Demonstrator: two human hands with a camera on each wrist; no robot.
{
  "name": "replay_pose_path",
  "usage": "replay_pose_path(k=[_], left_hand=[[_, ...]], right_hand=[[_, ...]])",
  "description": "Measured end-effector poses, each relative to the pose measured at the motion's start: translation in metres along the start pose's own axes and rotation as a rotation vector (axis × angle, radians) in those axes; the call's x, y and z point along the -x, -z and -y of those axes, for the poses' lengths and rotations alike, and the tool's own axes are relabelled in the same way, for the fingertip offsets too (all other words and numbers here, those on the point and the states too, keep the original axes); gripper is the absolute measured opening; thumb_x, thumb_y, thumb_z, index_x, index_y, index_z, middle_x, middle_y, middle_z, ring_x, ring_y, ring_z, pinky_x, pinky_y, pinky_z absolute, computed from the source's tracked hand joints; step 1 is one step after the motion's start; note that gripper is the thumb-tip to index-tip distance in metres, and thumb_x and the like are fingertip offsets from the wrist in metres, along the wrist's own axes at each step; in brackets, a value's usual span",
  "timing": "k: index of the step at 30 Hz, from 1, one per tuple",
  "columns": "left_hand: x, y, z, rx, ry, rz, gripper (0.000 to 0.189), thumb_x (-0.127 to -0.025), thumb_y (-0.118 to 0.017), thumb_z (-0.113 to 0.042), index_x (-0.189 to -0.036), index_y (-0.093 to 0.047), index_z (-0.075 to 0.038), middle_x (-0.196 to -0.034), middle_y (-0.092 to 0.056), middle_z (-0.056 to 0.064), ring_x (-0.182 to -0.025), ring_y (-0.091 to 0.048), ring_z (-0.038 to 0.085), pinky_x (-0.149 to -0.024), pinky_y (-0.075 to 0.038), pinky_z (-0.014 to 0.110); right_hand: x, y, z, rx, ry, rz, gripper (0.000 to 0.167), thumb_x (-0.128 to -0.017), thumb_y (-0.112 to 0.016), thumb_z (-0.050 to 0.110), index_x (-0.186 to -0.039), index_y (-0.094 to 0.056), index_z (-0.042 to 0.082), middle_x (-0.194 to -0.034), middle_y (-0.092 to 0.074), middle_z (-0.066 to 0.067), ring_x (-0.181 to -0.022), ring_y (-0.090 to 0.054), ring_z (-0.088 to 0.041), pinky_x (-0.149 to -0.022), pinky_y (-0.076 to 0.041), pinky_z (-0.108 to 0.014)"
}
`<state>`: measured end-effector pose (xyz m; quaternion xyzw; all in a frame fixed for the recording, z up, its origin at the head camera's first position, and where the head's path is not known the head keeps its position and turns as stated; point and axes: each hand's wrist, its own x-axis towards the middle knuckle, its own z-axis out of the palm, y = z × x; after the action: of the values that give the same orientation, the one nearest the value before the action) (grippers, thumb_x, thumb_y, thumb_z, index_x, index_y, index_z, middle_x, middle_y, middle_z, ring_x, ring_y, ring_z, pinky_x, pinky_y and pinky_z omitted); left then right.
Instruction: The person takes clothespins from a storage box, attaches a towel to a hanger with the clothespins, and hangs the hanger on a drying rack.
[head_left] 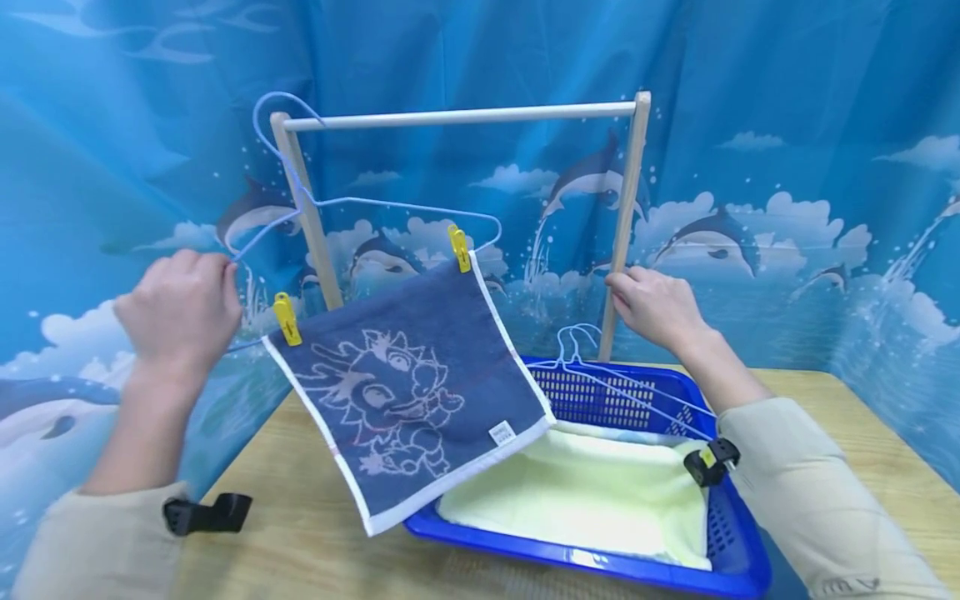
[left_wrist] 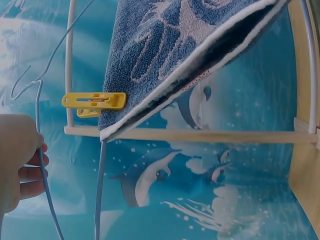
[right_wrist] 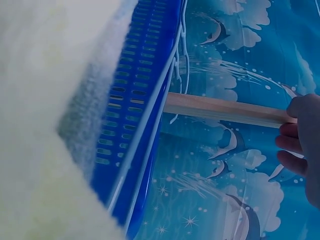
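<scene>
Clock directions per head view. Left hand (head_left: 182,310) fingers curled tight on the near-side wire of a light-blue wire hanger (head_left: 306,197); hanger is up off the table (head_left: 262,483), at the rack's (head_left: 461,117) left end. Hanger long axis tilted, 8 to 2 o'clock; hook points to 11 with its tip curling over toward 4, next to the rod's left end; can't tell if hook and rod touch. Navy towel (head_left: 412,400) hangs off it by two yellow clips (head_left: 287,319), one near each top corner; top edge follows the 8–2 tilt, body drops toward 5, white label (head_left: 502,433) by its lower right corner. Right hand (head_left: 658,307) fingers wrapped on the rack's right post (head_left: 630,183), low down; post runs nearly 6 to 12, top leaning toward 1. Blue basket (head_left: 585,560) sits at the towel's 4, pale yellow cloth (head_left: 577,500) inside; spare hangers (head_left: 576,360) on its far side, hooks at 12, shoulder wires running down toward 4.
</scene>
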<state>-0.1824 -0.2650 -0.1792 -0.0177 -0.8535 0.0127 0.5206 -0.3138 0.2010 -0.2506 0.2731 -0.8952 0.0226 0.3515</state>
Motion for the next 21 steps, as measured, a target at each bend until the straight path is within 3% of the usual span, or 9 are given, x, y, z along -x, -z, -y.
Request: replay_pose_path(k=[15, 21], left_hand=[[0.005, -0.004, 0.02, -0.07, 0.055, 0.137, 0.022, -0.093, -0.05, -0.011, -0.094, -0.057, 0.009, -0.092, -0.057, 0.031, -0.073, -0.051, 0.046, -0.048, -0.039, 0.057], [0.004, -0.006, 0.025, -0.077, 0.044, 0.133, 0.022, -0.093, -0.05, -0.01, -0.089, -0.055, 0.011, -0.087, -0.056, 0.031, -0.067, -0.05, 0.043, -0.045, -0.037, 0.054]], right_hand=[[-0.002, 0.001, 0.002, 0.011, -0.011, 0.016, 0.018, -0.087, -0.062, 0.011, -0.104, -0.065, 0.006, -0.086, -0.064, -0.011, -0.062, -0.059, -0.024, -0.043, -0.042, -0.032], [-0.003, 0.003, 0.002, 0.008, -0.025, 0.033, 0.018, -0.088, -0.061, 0.011, -0.105, -0.065, 0.005, -0.087, -0.064, -0.012, -0.063, -0.059, -0.025, -0.044, -0.043, -0.033]])
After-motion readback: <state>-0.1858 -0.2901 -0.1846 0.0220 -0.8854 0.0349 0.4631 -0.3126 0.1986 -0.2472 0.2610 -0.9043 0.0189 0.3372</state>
